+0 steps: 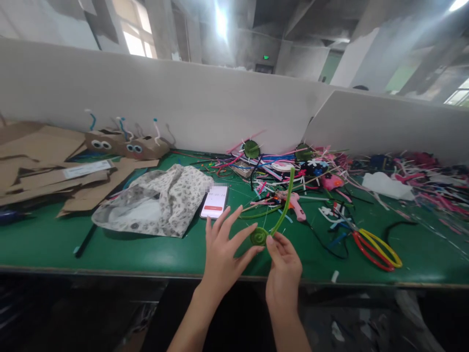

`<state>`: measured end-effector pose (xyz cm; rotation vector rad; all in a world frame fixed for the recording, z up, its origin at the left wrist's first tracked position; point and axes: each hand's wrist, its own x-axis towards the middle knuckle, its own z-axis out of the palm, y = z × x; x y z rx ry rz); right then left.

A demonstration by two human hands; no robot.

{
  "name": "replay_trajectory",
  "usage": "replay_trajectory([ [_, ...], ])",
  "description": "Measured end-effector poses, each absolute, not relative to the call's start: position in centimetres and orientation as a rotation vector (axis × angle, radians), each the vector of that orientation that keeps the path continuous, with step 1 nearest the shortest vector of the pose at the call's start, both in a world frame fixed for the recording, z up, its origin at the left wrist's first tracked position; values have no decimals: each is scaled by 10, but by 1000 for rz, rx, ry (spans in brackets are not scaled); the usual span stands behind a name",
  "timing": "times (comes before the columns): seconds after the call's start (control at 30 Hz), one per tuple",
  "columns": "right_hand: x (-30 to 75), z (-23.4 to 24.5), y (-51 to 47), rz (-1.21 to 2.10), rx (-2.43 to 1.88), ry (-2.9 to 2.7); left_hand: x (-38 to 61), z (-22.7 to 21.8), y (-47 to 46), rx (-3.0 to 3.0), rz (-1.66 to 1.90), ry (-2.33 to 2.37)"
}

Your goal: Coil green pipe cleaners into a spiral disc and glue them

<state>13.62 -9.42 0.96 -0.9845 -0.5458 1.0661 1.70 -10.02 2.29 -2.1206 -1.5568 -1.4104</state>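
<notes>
A green pipe cleaner [284, 208] is wound into a flat spiral [259, 236] at its lower end, and its free tail rises up and to the right. My left hand [223, 249] pinches the spiral between thumb and forefinger, the other fingers spread upward. My right hand [283, 266] pinches the tail just beside the spiral. Both hands hover over the front edge of the green table [54, 244].
A phone [214, 201] with a lit screen lies behind my hands, beside a patterned cloth bag [157, 203]. Red and yellow scissors [373, 244], a pink glue gun [295, 203] and a heap of coloured pipe cleaners [330, 168] lie to the right. Cardboard pieces [47, 164] with googly eyes lie at left.
</notes>
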Motion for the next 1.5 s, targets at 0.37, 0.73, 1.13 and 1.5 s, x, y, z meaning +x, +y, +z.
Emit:
replay_trajectory([
  [0.37,173,16,-109,1200,-1062,-947,-1,25,-104,-2418,-1317,-1387],
  [0.73,200,14,-118,1500,-1090,-1029,-9,31,-112,-2703,-1235,-1238],
  [1.13,195,2,-121,1469,-997,-971,-6,25,-110,-2881,-1317,-1406],
  [1.5,184,-3,-124,1426,-1049,-896,-3,15,-105,-2476,-1527,-1541],
])
